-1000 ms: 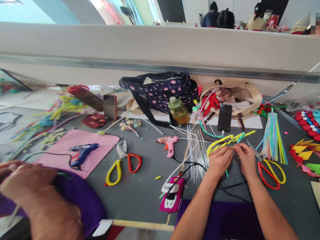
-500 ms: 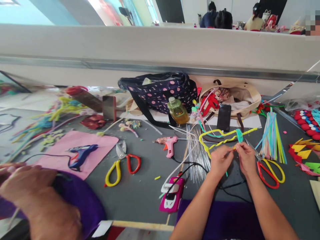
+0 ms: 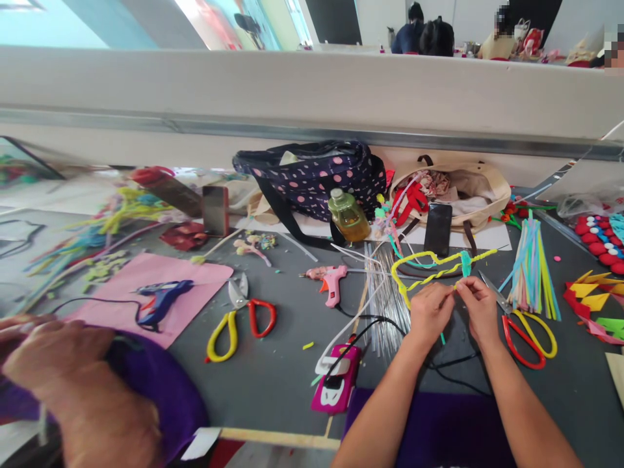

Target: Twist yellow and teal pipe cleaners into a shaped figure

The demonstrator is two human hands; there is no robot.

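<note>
Both of my hands are closed around the lower part of a twisted yellow pipe cleaner frame (image 3: 400, 273), fingertips almost meeting. My left hand (image 3: 431, 313) pinches it from the left. My right hand (image 3: 478, 309) pinches close by on the right, just under a turquoise wrapped piece (image 3: 466, 263) on the frame. One yellow end sticks out to the upper right. The exact spot between my fingertips is partly hidden. Beside my right hand lie scissors (image 3: 529, 338) with red and yellow handles.
Left of my arms are a pink glue gun (image 3: 334, 285), clear glue sticks (image 3: 385, 312), a magenta power strip (image 3: 336, 383) with cords, and more scissors (image 3: 264, 318). Coloured pipe cleaners (image 3: 531, 270) stand right. Another person's hand (image 3: 53, 357) works at far left.
My hands stay pinched on the yellow frame, which has tilted and shifted very slightly. The whole view has moved a little.
</note>
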